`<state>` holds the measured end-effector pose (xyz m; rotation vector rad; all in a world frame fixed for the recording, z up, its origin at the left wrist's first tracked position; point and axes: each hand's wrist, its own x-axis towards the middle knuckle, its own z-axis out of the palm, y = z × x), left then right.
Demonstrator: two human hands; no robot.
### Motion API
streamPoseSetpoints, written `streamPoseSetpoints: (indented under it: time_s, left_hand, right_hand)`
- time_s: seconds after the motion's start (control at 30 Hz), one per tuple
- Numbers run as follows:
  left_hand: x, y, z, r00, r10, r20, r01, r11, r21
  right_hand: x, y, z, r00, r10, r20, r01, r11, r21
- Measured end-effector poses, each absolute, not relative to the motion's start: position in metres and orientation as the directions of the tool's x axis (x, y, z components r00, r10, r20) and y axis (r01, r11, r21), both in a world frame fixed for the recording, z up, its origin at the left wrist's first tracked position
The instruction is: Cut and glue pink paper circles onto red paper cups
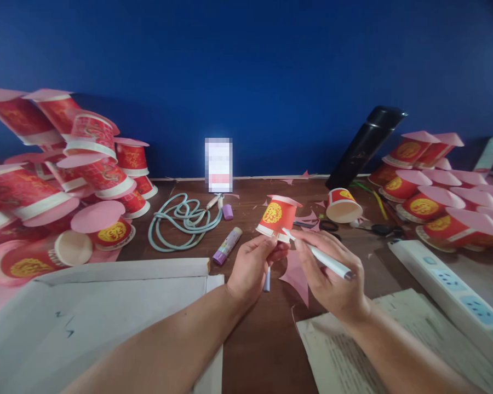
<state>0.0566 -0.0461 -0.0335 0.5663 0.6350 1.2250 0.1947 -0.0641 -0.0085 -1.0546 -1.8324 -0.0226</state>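
Upside down in my left hand (pixel 257 265) is a red paper cup (pixel 282 216) with a gold emblem, a pink paper disc on top and a white rim below. My left fingers pinch it near the rim. My right hand (pixel 332 273) grips a white marker pen (pixel 331 262), whose tip points at the cup's lower side; whether it touches I cannot tell. Below my left hand lies what looks like a pen cap (pixel 267 280). A pink paper scrap (pixel 296 273) rests on the table between my hands.
Stacked red cups with pink tops stand at left (pixel 107 175) and right (pixel 425 205). Nearby are a coiled cable (pixel 184 224), a glue stick (pixel 227 246), a loose cup (pixel 344 207), a black bottle (pixel 361 145), a power strip (pixel 447 284), papers (pixel 398 339) and a white box lid (pixel 119 317).
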Motion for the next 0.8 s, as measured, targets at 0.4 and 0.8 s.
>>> streamPoseSetpoints:
  time_s: [0.4, 0.8]
  left_hand:
    - [0.0566, -0.046, -0.0337, 0.208, 0.969, -0.135, -0.649, 0.24, 0.722]
    - [0.0565, -0.0456, -0.0352, 0.207, 0.97, -0.13, -0.636, 0.235, 0.735]
  right_hand:
    - [0.1943, -0.0664, -0.0082, -0.163, 0.65, 0.742, 0.657, 0.632, -0.41]
    - [0.1945, -0.0673, -0.0081, -0.158, 0.665, 0.73, 0.651, 0.626, -0.429]
